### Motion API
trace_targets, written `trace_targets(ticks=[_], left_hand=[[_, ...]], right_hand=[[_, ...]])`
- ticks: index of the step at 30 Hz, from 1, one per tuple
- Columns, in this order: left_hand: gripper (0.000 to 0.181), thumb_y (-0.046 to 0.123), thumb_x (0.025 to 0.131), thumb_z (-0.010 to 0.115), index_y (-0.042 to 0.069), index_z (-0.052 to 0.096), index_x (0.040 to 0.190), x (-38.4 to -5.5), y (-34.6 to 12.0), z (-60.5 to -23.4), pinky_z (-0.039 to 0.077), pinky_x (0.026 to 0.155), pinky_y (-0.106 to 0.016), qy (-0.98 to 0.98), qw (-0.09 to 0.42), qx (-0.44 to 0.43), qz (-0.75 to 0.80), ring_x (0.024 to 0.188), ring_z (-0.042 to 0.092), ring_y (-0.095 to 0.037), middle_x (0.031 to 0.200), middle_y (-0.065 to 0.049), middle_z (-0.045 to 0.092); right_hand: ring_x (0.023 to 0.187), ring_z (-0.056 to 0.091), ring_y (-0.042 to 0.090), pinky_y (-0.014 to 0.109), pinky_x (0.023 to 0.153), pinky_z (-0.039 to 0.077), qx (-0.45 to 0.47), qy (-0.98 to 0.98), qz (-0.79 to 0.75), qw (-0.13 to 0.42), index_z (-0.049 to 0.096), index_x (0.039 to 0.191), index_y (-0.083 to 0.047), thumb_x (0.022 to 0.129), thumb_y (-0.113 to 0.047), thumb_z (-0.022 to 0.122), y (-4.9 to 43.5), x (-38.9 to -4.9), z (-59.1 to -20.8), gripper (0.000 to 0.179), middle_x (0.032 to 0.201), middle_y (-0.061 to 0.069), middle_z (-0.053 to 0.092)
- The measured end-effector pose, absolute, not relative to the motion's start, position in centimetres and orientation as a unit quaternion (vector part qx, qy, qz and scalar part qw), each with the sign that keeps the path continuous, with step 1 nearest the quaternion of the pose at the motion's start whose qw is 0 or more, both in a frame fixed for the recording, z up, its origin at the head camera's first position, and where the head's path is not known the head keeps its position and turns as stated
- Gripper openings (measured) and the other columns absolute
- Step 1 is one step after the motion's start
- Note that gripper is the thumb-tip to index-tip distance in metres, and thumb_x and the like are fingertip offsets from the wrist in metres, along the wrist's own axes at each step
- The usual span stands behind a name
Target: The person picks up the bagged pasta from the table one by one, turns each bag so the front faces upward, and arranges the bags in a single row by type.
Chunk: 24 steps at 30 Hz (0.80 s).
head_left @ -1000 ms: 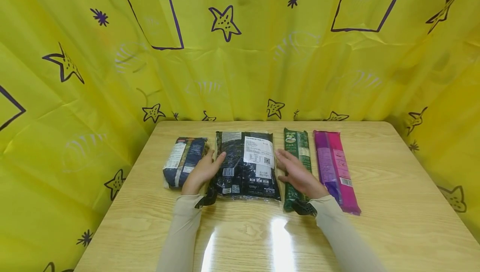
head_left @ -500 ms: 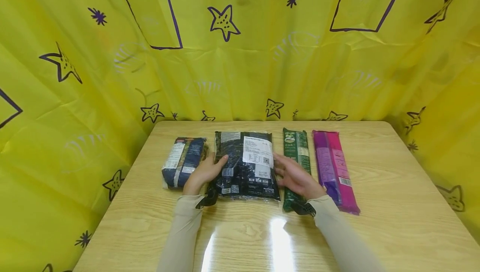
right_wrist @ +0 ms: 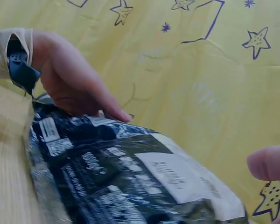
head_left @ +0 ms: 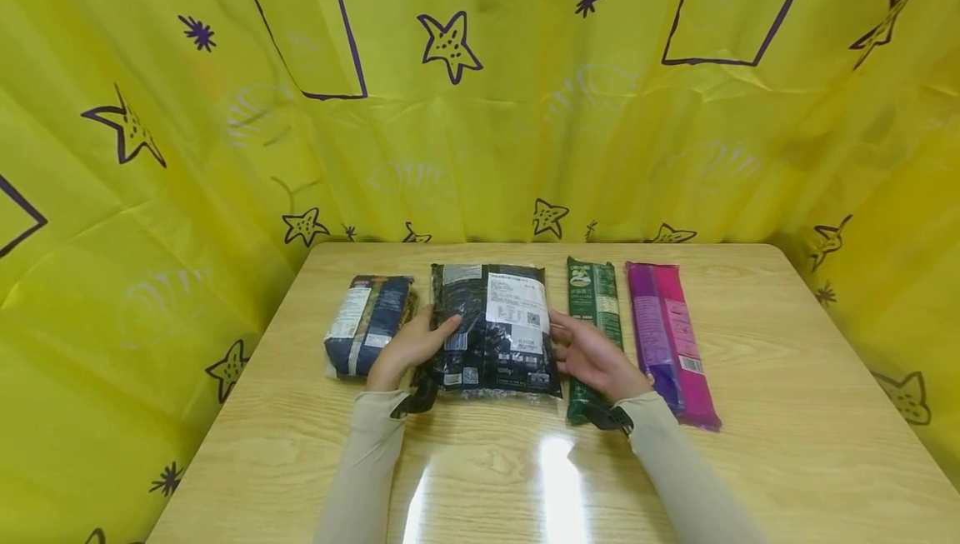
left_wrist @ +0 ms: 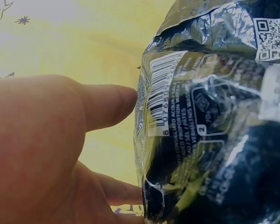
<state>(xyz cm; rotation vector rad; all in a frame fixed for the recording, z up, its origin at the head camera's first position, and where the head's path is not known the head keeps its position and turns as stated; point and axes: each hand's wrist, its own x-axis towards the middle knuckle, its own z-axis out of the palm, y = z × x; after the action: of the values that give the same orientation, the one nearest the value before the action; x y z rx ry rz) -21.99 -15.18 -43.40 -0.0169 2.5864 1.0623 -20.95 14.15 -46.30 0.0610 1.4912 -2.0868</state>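
A wide black pasta bag (head_left: pixel 491 352) with a white label lies at the middle of the table, back side up. My left hand (head_left: pixel 411 346) holds its left edge, thumb on top; its other fingers are partly hidden by the bag. In the left wrist view, that thumb (left_wrist: pixel 109 105) meets the bag beside a barcode. My right hand (head_left: pixel 596 354) grips the right edge with bent fingers, above a slim green packet (head_left: pixel 600 286). From the right wrist, the left hand (right_wrist: pixel 74 79) shows over the bag's far edge, and the right thumb (right_wrist: pixel 270 163) stands off the bag.
A dark blue packet (head_left: pixel 375 319) lies left of the left hand. Farther right is a long purple and pink packet (head_left: pixel 667 336). All are on a wooden table (head_left: pixel 480 477), with a yellow patterned curtain (head_left: pixel 480 152) around its back and sides.
The right hand has come inward from beside the green packet to the black bag's right edge. The left thumb has slid farther onto the bag. The bag's front edge has shifted very slightly.
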Motion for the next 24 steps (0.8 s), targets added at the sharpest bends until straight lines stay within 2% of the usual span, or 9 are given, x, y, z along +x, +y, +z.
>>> trace_targets(ticks=[2, 4, 8, 11, 19, 24], left_hand=[[0.09, 0.057, 0.105, 0.046, -0.002, 0.012, 0.164, -22.0, -15.2, -43.4, 0.027, 0.125, -0.064, 0.91, 0.173, -0.007, 0.378, 0.155, 0.026, -0.049, 0.17, -0.027, 0.019], [0.09, 0.057, 0.105, 0.046, -0.002, 0.012, 0.164, -22.1, -15.1, -43.3, 0.027, 0.125, -0.064, 0.908, 0.175, -0.009, 0.382, 0.155, 0.026, -0.048, 0.17, -0.027, 0.019], [0.092, 0.058, 0.104, 0.049, 0.0, 0.012, 0.165, -22.0, -15.0, -43.2, 0.028, 0.125, -0.064, 0.903, 0.18, -0.015, 0.39, 0.155, 0.025, -0.048, 0.17, -0.026, 0.019], [0.092, 0.058, 0.104, 0.049, 0.0, 0.012, 0.165, -22.0, -15.0, -43.2, 0.029, 0.124, -0.064, 0.903, 0.181, -0.012, 0.39, 0.154, 0.026, -0.05, 0.17, -0.027, 0.019], [0.092, 0.057, 0.104, 0.05, 0.002, 0.01, 0.165, -21.8, -14.9, -43.2, 0.028, 0.124, -0.066, 0.899, 0.185, -0.016, 0.396, 0.155, 0.025, -0.05, 0.171, -0.026, 0.018], [0.092, 0.058, 0.104, 0.049, 0.003, 0.009, 0.166, -21.7, -14.9, -43.0, 0.028, 0.124, -0.066, 0.901, 0.189, -0.015, 0.39, 0.155, 0.025, -0.05, 0.171, -0.025, 0.017]], right_hand=[[0.133, 0.049, 0.031, 0.037, 0.11, 0.046, 0.032, 0.539, -0.793, 0.284, 0.028, 0.158, -0.007, 0.113, -0.037, 0.035, 13.9, -20.9, -46.4, 0.055, 0.152, 0.019, 0.04], [0.121, 0.054, 0.021, 0.031, 0.103, 0.049, 0.034, 0.515, -0.807, 0.288, 0.032, 0.15, -0.011, 0.112, -0.038, 0.036, 13.6, -20.8, -46.5, 0.047, 0.138, 0.009, 0.048], [0.111, 0.063, 0.015, 0.032, 0.1, 0.055, 0.037, 0.462, -0.832, 0.304, 0.036, 0.136, -0.019, 0.112, -0.041, 0.039, 13.2, -20.4, -46.7, 0.033, 0.122, 0.0, 0.057], [0.108, 0.066, 0.015, 0.033, 0.098, 0.057, 0.039, 0.435, -0.845, 0.31, 0.037, 0.136, -0.021, 0.111, -0.043, 0.038, 13.1, -20.2, -46.7, 0.034, 0.119, -0.002, 0.061], [0.11, 0.065, 0.017, 0.035, 0.098, 0.057, 0.035, 0.382, -0.868, 0.315, 0.036, 0.14, -0.021, 0.112, -0.043, 0.033, 12.9, -20.2, -46.6, 0.036, 0.124, 0.0, 0.057], [0.11, 0.065, 0.017, 0.034, 0.098, 0.057, 0.031, 0.371, -0.873, 0.315, 0.035, 0.142, -0.021, 0.113, -0.041, 0.03, 12.8, -20.1, -46.6, 0.036, 0.123, 0.001, 0.06]])
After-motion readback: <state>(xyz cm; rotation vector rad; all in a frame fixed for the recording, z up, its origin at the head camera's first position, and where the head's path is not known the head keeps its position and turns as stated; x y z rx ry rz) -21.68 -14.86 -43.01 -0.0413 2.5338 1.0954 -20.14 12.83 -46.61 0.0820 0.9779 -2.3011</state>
